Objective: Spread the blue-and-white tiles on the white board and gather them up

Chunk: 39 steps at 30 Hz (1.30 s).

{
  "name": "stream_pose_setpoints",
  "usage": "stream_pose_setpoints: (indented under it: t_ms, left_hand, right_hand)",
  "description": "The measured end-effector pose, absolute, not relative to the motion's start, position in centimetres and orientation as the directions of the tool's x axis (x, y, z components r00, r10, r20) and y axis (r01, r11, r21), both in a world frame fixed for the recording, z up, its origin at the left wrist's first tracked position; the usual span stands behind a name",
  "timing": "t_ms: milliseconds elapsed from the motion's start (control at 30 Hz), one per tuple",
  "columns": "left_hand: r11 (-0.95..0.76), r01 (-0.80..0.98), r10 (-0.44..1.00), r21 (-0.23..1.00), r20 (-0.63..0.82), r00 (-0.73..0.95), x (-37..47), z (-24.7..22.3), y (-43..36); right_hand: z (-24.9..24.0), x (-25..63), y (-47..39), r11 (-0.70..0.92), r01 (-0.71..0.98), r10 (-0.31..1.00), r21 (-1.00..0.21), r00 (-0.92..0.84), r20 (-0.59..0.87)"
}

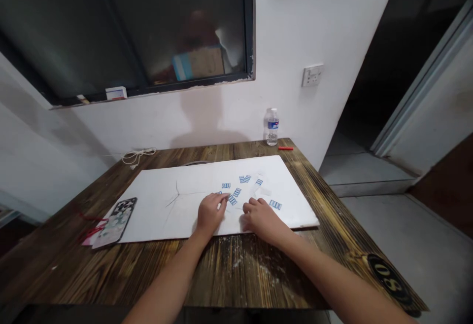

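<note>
A white board [155, 215] lies on the wooden table, with several small slips printed with blue-edged bars [275, 204] scattered over its right half. Beside some of these slips, my left hand [212, 211] rests low over the board, forefinger stretched out and thumb a little apart. A blue-and-white slip [232, 199] lies just past its fingertips. My right hand [258, 217] is curled at the board's near part, its fingertips turned under and hidden; whatever they pinch cannot be made out. Pale scraps [263, 192] lie beyond it.
A phone in a patterned case [117, 221] with a red cord overlaps the board's left end. A water bottle [272, 127] and a red pen [286, 148] stand and lie at the table's back right. A white cord [136, 155] is coiled at the back left, near the wall.
</note>
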<state>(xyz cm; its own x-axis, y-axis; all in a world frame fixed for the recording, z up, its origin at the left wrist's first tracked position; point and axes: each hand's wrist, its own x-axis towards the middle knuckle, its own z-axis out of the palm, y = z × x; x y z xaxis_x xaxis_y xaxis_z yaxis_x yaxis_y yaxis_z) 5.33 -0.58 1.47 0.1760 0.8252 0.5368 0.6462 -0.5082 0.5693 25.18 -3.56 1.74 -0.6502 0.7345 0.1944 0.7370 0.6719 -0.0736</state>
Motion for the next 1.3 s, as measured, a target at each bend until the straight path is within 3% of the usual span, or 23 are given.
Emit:
stream_pose_setpoints:
  t_ms: [100, 167, 267, 400, 667, 800, 1033, 1133, 1300]
  left_hand:
    - [-0.666, 0.719, 0.668, 0.2, 0.589, 0.455, 4.6, 1.5, -0.7]
    - [-0.696, 0.714, 0.612, 0.075, 0.583, 0.535, 4.3, 1.7, -0.7]
    - [-0.701, 0.713, 0.58, 0.005, 0.585, 0.567, 4.0, 2.0, -0.5]
    - [-0.694, 0.72, 0.591, 0.006, 0.576, 0.565, 3.6, 2.2, -0.5]
    - [-0.697, 0.679, 0.673, 0.229, 0.534, 0.511, 3.9, 1.6, -0.5]
    - [-0.713, 0.556, 0.692, 0.427, 0.559, 0.457, 4.5, 1.5, -0.6]
    - [-0.542, 0.469, 0.84, 0.697, 0.458, 0.291, 5.5, 1.5, -0.6]
    - [-0.437, 0.44, 0.899, 0.784, 0.389, 0.2, 5.5, 1.1, -0.3]
    - [-0.251, 0.329, 0.968, 0.911, 0.244, 0.06, 5.4, 0.7, 0.3]
  right_hand:
    - [1.6, 25.0, -3.7, 0.675, 0.734, 0.733, -0.074, -0.656, 0.181]
    - [1.5, 24.9, -3.7, 0.681, 0.728, 0.729, -0.08, -0.664, 0.165]
    - [1.6, 24.7, -4.0, 0.694, 0.716, 0.718, -0.074, -0.68, 0.15]
    - [1.7, 24.5, -4.2, 0.702, 0.706, 0.712, -0.093, -0.689, 0.139]
    - [1.8, 24.3, -4.5, 0.75, 0.659, 0.66, -0.062, -0.738, 0.139]
    - [1.8, 24.5, -4.7, 0.766, 0.64, 0.639, -0.054, -0.751, 0.168]
    - [1.9, 24.9, -4.5, 0.77, 0.635, 0.633, -0.071, -0.744, 0.212]
    - [1.8, 25.2, -4.1, 0.767, 0.621, 0.639, -0.162, -0.718, 0.274]
    - [1.2, 25.8, -2.7, 0.689, 0.532, 0.724, -0.492, -0.531, 0.441]
